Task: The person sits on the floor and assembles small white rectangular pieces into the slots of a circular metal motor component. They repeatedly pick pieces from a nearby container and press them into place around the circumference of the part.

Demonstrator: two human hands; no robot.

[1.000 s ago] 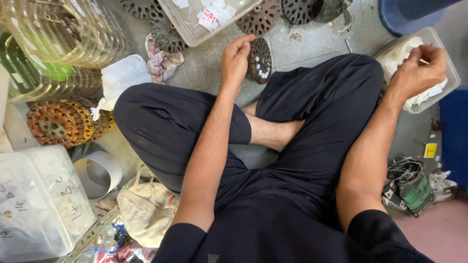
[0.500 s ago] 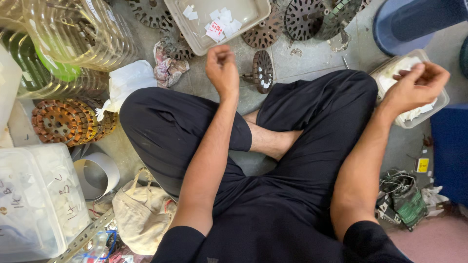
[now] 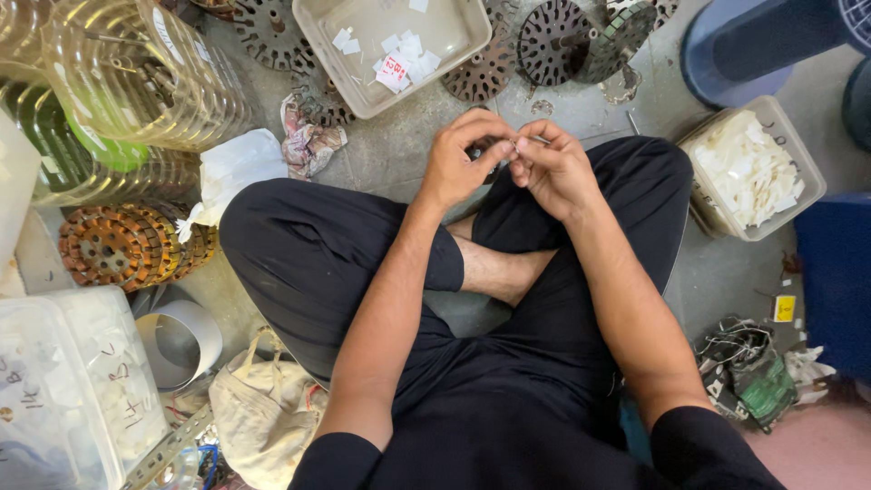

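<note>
- A person in black clothing sits cross-legged on a grey concrete floor (image 3: 399, 154), both hands brought together above the knees in the upper middle of the frame.
- The left hand (image 3: 463, 159) is curled nearly closed, thumb and fingers pinching toward the right hand; a dark slotted disc (image 3: 484, 150) shows only as a sliver behind the fingers, so it cannot be told whether the hand grips it.
- The right hand (image 3: 553, 168) is likewise curled, its fingertips touching those of the left and pinching a small pale strip (image 3: 535, 140) that pokes out at the top of the fingers.
- Just above the hands, at the top centre of the frame, sits a beige plastic tray (image 3: 363, 100) holding scraps of white paper.
- Round slotted metal laminations (image 3: 562, 41) lie scattered around the tray at the top of the frame.
- At the right edge, a clear tub (image 3: 699, 204) is filled with white paper pieces.
- At the left, a stack of rust-coloured discs (image 3: 118, 249) lies on its side below large clear plastic bottles (image 3: 136, 77).
- In the lower left stand a lidded translucent box (image 3: 63, 390) and a cream cloth bag (image 3: 263, 413).
</note>
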